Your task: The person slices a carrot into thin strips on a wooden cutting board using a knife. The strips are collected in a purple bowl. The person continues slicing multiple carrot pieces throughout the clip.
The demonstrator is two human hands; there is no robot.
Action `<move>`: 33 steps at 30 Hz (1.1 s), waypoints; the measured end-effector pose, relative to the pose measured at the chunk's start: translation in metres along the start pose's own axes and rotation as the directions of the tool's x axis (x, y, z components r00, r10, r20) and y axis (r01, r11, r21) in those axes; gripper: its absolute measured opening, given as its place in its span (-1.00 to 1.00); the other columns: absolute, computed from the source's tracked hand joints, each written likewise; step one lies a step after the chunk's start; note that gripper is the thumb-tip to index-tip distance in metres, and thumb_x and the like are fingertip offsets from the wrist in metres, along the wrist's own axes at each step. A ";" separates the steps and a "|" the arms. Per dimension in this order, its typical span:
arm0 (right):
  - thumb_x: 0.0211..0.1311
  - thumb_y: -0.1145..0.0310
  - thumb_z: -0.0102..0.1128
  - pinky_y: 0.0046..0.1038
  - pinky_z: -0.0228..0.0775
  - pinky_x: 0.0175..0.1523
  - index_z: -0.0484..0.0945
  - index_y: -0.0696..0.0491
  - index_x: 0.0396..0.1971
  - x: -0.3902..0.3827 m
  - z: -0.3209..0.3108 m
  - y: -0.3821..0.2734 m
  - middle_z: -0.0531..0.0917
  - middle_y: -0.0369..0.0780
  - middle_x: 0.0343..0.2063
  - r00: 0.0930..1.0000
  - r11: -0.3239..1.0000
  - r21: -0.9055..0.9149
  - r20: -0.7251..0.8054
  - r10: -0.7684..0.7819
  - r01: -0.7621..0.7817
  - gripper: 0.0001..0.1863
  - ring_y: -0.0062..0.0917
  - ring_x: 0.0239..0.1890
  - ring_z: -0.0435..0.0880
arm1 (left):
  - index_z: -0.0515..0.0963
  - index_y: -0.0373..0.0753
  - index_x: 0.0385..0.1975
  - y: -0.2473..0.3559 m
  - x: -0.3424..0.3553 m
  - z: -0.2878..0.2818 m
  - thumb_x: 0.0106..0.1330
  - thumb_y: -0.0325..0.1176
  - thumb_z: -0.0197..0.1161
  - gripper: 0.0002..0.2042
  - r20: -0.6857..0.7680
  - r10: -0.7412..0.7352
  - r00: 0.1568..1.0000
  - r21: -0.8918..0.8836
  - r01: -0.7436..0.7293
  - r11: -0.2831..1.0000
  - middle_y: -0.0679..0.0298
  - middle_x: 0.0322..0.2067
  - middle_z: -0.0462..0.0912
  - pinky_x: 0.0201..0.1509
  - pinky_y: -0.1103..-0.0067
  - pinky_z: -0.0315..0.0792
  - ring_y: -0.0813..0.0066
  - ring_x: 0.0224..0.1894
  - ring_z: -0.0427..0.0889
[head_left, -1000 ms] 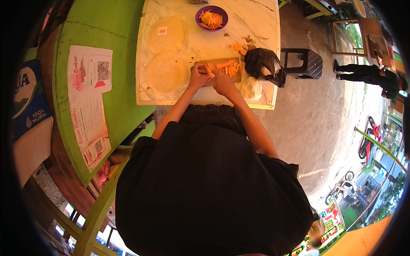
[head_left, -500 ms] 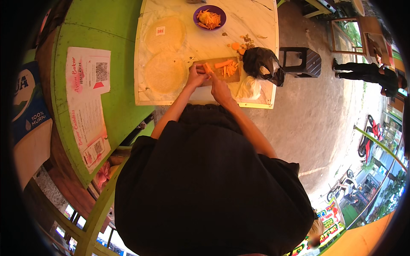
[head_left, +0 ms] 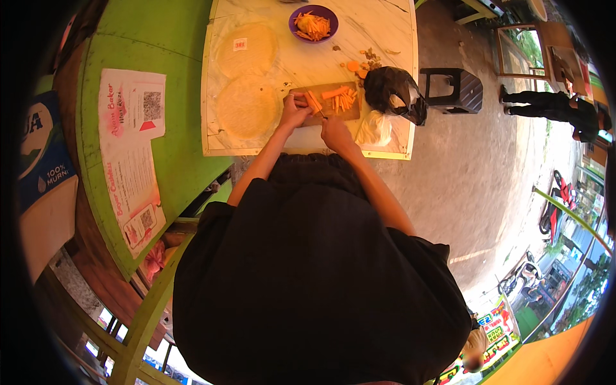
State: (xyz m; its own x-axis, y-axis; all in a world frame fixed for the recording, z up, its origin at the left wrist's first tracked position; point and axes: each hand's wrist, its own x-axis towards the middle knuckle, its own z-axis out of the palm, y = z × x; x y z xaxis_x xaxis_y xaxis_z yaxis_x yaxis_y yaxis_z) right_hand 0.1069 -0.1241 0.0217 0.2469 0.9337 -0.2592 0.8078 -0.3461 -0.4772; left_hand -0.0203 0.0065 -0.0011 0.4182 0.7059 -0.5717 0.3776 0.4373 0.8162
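Right hand (head_left: 337, 135) pulled back, carrot piece (head_left: 313, 102) held

Versus 1 s ago, the right hand is shifted bodyward, to the near edge of the cutting board (head_left: 350, 116). Probably a pause between 2 cuts. Carrot piece is pinched by half-curled left hand (head_left: 295, 115) fingers, over the board. Apparent knife (head_left: 325, 117) is gripped in curled right fingers; blade mostly hidden. Carrot sticks (head_left: 345, 101) are piled right of left fingers.

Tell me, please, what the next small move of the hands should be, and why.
Probably a short slice by the right hand: it seems to hold a knife close to the carrot piece, which the left hand grips at the cutting board, while cut carrot sticks lie to the right.
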 end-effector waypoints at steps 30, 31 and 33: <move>0.57 0.12 -0.05 -0.01 0.60 -0.39 0.41 0.20 -0.24 -0.003 0.033 0.008 0.67 0.17 -0.50 0.997 0.997 -0.056 -0.066 0.045 -0.049 -0.61 0.10 -0.46 0.72 | 0.34 -0.30 0.17 0.003 0.001 0.000 0.29 -0.45 0.45 -0.49 -0.028 0.036 0.999 0.085 -0.033 0.996 0.03 -0.12 0.63 -0.09 0.40 0.68 0.26 -0.14 0.73; 0.57 0.12 -0.05 0.00 0.60 -0.39 0.41 0.20 -0.23 -0.003 0.028 0.005 0.67 0.17 -0.50 0.996 0.997 -0.029 -0.048 0.069 -0.070 -0.62 0.10 -0.46 0.72 | 0.35 -0.30 0.17 0.003 0.001 -0.001 0.28 -0.45 0.45 -0.48 -0.031 0.033 0.999 0.102 -0.030 0.994 0.03 -0.12 0.63 -0.09 0.40 0.68 0.26 -0.14 0.73; 0.57 0.12 -0.04 0.00 0.60 -0.40 0.41 0.21 -0.23 -0.004 0.026 0.003 0.67 0.17 -0.51 0.995 0.996 0.008 -0.039 0.086 -0.086 -0.62 0.10 -0.47 0.71 | 0.36 -0.29 0.16 -0.001 0.004 -0.002 0.26 -0.45 0.47 -0.48 -0.046 0.069 0.997 0.134 -0.062 0.989 0.04 -0.13 0.64 -0.07 0.39 0.68 0.26 -0.13 0.73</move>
State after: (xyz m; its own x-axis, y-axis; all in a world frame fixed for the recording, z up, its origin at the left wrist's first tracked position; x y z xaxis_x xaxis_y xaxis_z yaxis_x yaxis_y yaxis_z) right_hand 0.0943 -0.1313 -0.0009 0.3366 0.9033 -0.2661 0.7793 -0.4258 -0.4598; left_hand -0.0208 0.0102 -0.0039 0.4050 0.7591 -0.5096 0.4582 0.3138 0.8316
